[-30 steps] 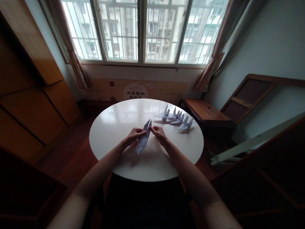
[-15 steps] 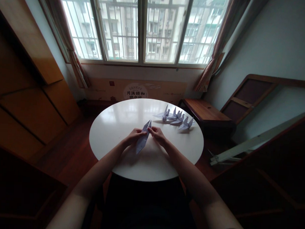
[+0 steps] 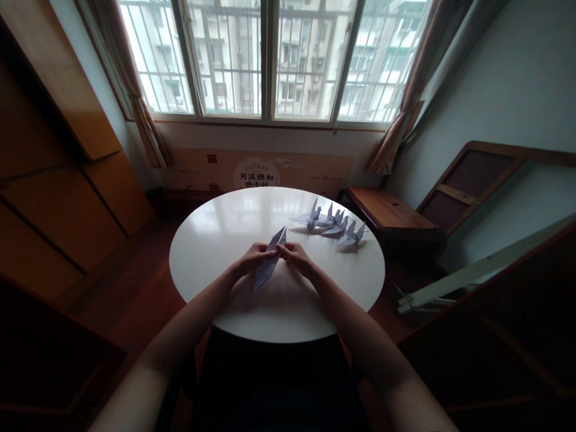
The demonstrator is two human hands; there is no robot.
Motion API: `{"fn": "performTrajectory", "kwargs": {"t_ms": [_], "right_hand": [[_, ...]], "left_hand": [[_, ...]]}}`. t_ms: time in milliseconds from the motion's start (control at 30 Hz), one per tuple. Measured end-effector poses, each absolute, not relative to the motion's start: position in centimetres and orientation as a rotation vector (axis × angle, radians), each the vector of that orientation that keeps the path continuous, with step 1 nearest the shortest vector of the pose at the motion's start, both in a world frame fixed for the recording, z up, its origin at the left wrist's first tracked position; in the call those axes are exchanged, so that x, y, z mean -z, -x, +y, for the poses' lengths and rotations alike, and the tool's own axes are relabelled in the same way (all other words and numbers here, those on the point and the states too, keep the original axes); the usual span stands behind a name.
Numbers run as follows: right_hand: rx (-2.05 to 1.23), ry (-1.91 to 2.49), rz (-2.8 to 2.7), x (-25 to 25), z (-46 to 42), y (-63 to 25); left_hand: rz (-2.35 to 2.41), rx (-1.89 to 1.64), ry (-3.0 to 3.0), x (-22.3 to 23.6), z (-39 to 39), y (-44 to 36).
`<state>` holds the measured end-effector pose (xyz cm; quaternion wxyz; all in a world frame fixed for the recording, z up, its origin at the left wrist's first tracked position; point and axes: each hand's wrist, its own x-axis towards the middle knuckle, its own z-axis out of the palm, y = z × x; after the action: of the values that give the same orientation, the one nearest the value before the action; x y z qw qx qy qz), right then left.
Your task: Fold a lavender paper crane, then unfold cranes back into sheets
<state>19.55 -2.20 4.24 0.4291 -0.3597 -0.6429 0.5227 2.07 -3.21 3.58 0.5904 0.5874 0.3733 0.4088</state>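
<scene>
Between my hands, over the middle of a round white table point(image 3: 275, 322), is a piece of folded paper point(image 3: 266, 273), pale bluish, long and diamond-shaped with a split upper point. My left hand point(image 3: 252, 257) grips it at its left edge, thumb across the front. From the right, the fingertips of my right hand point(image 3: 295, 255) pinch the right edge close to the split. Several folded paper cranes point(image 3: 351, 235) of similar paper stand in a cluster at the table's right rear, apart from both hands.
Behind the table, a printed cardboard panel point(image 3: 313, 173) leans below the barred window point(image 3: 237, 57). A low wooden bench point(image 3: 387, 210) stands past the right rear edge. Wooden cabinets point(image 3: 56, 214) line the left side.
My right fingertips have slid slightly left and down along the paper's edge. The paper's lower tip has swung a little left. My left hand stays nearly still.
</scene>
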Motion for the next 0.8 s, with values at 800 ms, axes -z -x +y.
{"fn": "performTrajectory", "kwargs": {"t_ms": [800], "right_hand": [[-1.280,0.960,-1.365,-3.2,-0.6,-19.8]], "left_hand": [[0.824,-0.916,-1.242,-3.7,-3.0,-2.0]]}}
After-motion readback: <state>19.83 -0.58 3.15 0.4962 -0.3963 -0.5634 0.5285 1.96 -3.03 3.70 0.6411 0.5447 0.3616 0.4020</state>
